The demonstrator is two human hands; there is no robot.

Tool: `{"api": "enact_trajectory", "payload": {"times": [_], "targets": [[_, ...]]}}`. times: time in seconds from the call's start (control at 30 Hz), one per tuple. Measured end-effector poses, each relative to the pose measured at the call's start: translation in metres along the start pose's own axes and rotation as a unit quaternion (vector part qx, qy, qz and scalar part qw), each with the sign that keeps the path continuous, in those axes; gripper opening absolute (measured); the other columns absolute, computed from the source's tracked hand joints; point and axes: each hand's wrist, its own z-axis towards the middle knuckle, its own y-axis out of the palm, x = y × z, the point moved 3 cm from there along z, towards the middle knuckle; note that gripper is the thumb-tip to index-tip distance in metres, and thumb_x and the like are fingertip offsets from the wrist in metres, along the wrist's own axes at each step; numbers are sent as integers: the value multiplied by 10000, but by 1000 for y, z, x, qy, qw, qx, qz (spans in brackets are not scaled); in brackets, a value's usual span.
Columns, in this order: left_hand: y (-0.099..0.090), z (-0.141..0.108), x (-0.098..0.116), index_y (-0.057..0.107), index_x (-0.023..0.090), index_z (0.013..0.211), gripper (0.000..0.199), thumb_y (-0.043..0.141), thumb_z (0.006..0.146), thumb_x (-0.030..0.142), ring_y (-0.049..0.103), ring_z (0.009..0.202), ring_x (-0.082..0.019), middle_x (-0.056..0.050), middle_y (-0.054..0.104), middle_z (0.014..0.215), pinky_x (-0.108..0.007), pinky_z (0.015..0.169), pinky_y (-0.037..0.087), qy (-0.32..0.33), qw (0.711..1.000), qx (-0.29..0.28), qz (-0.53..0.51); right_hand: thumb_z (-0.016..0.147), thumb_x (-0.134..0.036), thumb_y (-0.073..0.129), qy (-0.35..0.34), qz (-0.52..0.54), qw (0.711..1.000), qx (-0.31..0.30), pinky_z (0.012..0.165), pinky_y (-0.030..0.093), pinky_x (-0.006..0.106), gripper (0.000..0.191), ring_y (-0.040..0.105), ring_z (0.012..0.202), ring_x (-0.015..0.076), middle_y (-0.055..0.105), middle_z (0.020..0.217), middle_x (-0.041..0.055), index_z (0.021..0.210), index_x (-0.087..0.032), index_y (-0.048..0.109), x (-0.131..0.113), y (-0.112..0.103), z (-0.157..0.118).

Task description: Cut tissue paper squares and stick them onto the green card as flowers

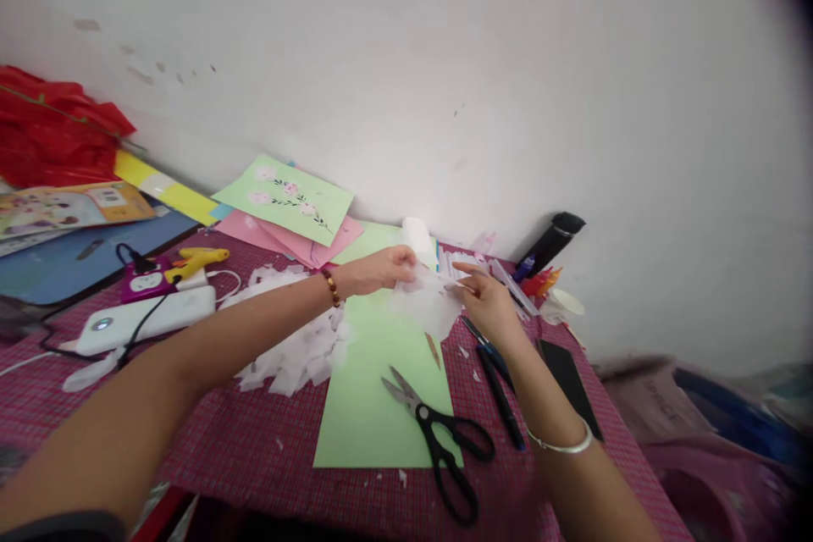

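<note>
Above the green paper sheet [381, 406], a thin white tissue sheet [425, 302] hangs between both hands. My left hand [384, 268] pinches its left edge, fingers closed. At the tissue's upper right edge, my right hand [483, 298] grips it between thumb and fingers, the index finger extended. Black-handled scissors [432, 428] lie with blades parted across the green sheet's lower right corner. A small brown pointed piece [433, 351] rests on that sheet. Many cut white tissue pieces [292, 347] are heaped left of it.
A green card with pink flowers [289, 196] lies on pink paper at the back. Left are a white power bank [146, 320], cables and a yellow glue gun [200, 261]. Pens [500, 394], a dark phone-like slab [568, 385] and a black cylinder [551, 239] are on the right.
</note>
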Motion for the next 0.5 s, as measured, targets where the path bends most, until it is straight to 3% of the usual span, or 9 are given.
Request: {"api": "enact_trajectory", "payload": {"times": [0.1,0.13,0.2,0.3,0.37,0.43,0.5], "targets": [[1,-2,9,489,224,1219,595,729,675,245,629,836,-121,-60,612,1171,-239,686,476,-1,998,-46,43,826,-204,505,19,31,999,0,619,492,296,242,640,638,146,694,1247,97,896,-167,734,6,6,-3],[2,-3,11,504,214,1246,594,718,693,246,627,829,-122,-58,627,1139,-238,686,472,-3,994,-55,92,831,-214,510,21,43,999,0,622,498,295,245,645,645,147,699,1238,98,926,-164,730,8,8,-5],[3,-8,13,611,161,1116,415,692,716,237,603,757,-114,-32,659,952,-226,653,441,-6,974,-56,221,842,-229,521,12,56,998,-2,662,519,297,224,683,740,171,708,1221,101,893,-165,730,12,14,-13],[10,-27,5,635,136,780,60,615,747,183,545,661,-114,-5,619,721,-236,610,393,11,909,-20,417,857,-209,518,-16,52,998,-23,763,545,310,225,717,902,206,740,1160,91,891,-184,739,16,27,-38],[21,-48,-9,600,144,731,72,545,775,131,552,712,-145,-29,626,749,-270,660,411,50,851,5,522,871,-191,504,-32,43,997,-58,824,554,324,258,728,938,212,769,1085,81,976,-195,740,19,39,-61],[35,-71,-26,593,147,777,100,509,791,95,573,854,-193,-73,650,874,-323,785,438,95,801,-4,590,882,-181,493,-34,37,994,-101,853,561,339,279,739,927,215,785,1027,77,1026,-194,733,20,52,-85],[48,-91,-45,586,149,824,107,508,797,81,568,967,-225,-95,655,965,-367,907,426,118,783,-50,609,887,-166,484,-31,33,989,-144,869,565,348,283,744,921,216,790,1012,78,1023,-190,731,22,63,-105]]}}
